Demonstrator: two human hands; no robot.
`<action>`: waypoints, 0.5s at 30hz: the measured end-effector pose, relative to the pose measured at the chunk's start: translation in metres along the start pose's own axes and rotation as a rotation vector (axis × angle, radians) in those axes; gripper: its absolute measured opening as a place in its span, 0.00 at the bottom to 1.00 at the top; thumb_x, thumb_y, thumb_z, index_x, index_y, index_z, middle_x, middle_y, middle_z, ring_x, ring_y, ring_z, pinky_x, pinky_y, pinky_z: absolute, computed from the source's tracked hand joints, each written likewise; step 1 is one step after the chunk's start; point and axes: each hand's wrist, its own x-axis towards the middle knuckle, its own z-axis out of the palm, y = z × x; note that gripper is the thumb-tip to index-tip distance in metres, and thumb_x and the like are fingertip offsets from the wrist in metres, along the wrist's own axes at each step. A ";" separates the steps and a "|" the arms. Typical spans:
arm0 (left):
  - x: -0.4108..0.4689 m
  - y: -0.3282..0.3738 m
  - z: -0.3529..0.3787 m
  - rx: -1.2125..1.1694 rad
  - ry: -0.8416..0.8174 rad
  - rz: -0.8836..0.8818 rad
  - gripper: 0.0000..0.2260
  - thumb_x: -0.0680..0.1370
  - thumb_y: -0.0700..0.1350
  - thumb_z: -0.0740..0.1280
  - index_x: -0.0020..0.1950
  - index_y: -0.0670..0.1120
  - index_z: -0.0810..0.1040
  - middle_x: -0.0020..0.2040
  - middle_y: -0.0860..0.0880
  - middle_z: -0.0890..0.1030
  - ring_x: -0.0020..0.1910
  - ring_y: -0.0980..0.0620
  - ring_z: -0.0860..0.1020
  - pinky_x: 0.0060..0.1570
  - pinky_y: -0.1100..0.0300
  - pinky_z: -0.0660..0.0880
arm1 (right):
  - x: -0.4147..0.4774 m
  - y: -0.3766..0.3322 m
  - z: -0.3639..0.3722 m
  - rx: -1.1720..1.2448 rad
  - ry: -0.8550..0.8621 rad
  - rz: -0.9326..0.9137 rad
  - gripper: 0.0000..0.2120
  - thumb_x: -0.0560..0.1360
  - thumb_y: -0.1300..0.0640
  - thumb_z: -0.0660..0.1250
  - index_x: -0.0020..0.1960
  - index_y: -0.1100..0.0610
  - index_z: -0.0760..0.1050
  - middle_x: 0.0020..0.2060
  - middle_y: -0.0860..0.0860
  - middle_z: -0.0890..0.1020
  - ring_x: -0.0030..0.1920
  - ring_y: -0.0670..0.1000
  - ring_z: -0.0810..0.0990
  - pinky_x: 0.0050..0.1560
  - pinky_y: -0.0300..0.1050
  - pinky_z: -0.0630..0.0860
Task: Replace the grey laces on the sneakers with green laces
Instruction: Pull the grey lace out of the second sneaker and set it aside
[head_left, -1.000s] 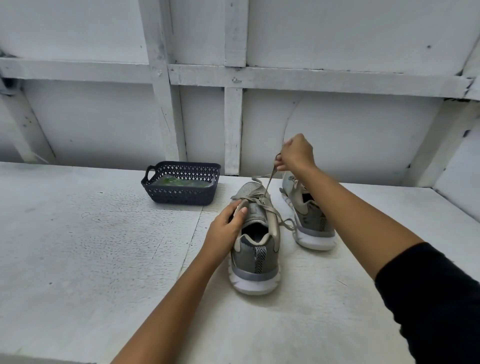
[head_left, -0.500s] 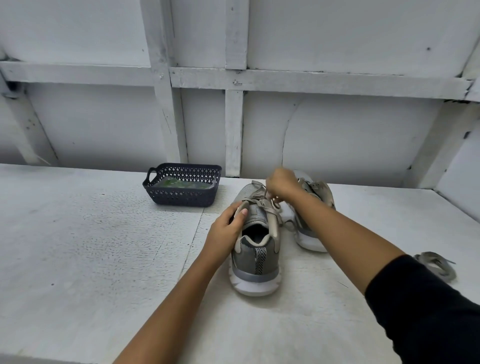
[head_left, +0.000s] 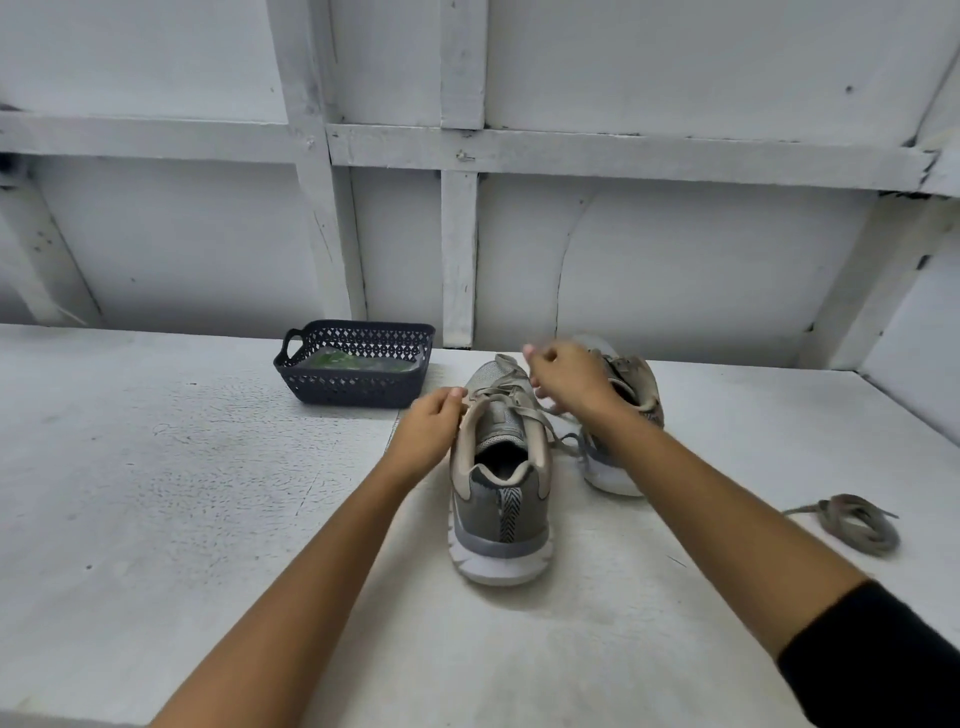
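**Step in hand:** unlacing the near sneaker (head_left: 501, 499). Judged early in the task, as no green lace is fitted yet.

**Left hand** (head_left: 428, 431): narrow, its fingers curled on the sneaker's left collar edge, steadying it.

**Right hand** (head_left: 569, 382): blurred, with fingers bent over the toe end of the lacing. Whether it pinches the grey lace (head_left: 519, 402) cannot be told.

**Grey lace:** threaded across the sneaker between the two hands. One tail trails under the right wrist.

**Far sneaker** (head_left: 610, 473): just behind the right wrist. It looks already stripped, judging by the loose lace coil (head_left: 860, 525) lying well right of the right forearm.

**Green laces** (head_left: 337, 360): in the dark basket (head_left: 358, 387), beyond and left of the left hand.

**Next move:** likely a firm pinch on one crossing and a pull upward through the eyelets, while the left hand keeps the sneaker down.

**Room:**
- The table (head_left: 182, 493) lies open left of the left arm and near the body.
- The wall (head_left: 675, 286) stands close behind both sneakers, limiting forward pulls.
- The far sneaker crowds the right hand's side.
- The table's right edge runs beyond the coil.
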 end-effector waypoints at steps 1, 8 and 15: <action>0.007 0.001 -0.001 0.068 -0.014 -0.008 0.15 0.82 0.46 0.56 0.62 0.43 0.77 0.56 0.44 0.81 0.57 0.47 0.77 0.59 0.47 0.74 | -0.006 0.005 0.003 -0.037 0.004 -0.009 0.18 0.80 0.47 0.57 0.37 0.56 0.71 0.38 0.57 0.81 0.45 0.59 0.79 0.53 0.52 0.74; 0.033 0.009 -0.003 0.332 -0.117 0.033 0.12 0.79 0.44 0.63 0.60 0.43 0.80 0.58 0.47 0.81 0.58 0.50 0.77 0.58 0.58 0.72 | -0.043 0.013 0.014 0.014 -0.014 -0.074 0.15 0.81 0.50 0.55 0.56 0.58 0.76 0.45 0.49 0.76 0.48 0.49 0.73 0.44 0.40 0.64; 0.044 0.012 -0.001 0.352 -0.145 0.033 0.05 0.76 0.42 0.67 0.50 0.43 0.79 0.45 0.47 0.80 0.45 0.51 0.75 0.48 0.58 0.72 | -0.047 0.018 0.025 -0.024 0.015 -0.086 0.14 0.80 0.54 0.58 0.60 0.60 0.73 0.58 0.56 0.78 0.60 0.55 0.74 0.55 0.44 0.68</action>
